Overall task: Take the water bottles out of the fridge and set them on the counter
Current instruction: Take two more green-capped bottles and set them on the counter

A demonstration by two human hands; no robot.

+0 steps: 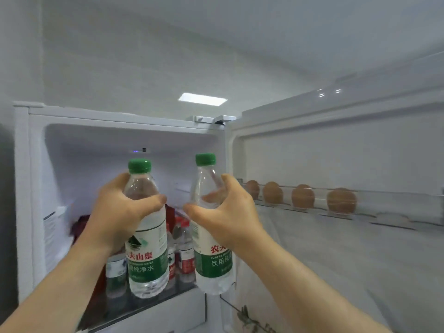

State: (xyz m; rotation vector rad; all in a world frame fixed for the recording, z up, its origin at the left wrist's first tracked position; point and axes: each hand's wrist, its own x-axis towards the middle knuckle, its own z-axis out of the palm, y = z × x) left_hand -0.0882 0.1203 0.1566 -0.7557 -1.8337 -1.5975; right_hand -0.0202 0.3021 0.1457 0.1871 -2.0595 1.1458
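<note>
Grips clenched on both sides: my left hand (pixel 122 212) wraps 1 clear plastic green-capped water bottle (pixel 147 248), my right hand (pixel 230 210) a 2nd clear green-capped bottle (pixel 211 260), both upright, lifted before the open white fridge (pixel 36 188).

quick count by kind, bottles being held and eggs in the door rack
bottles in hand: 2, left bottle and right bottle
eggs: 4
total: 6
shelf bottles are too blurred to count
</note>
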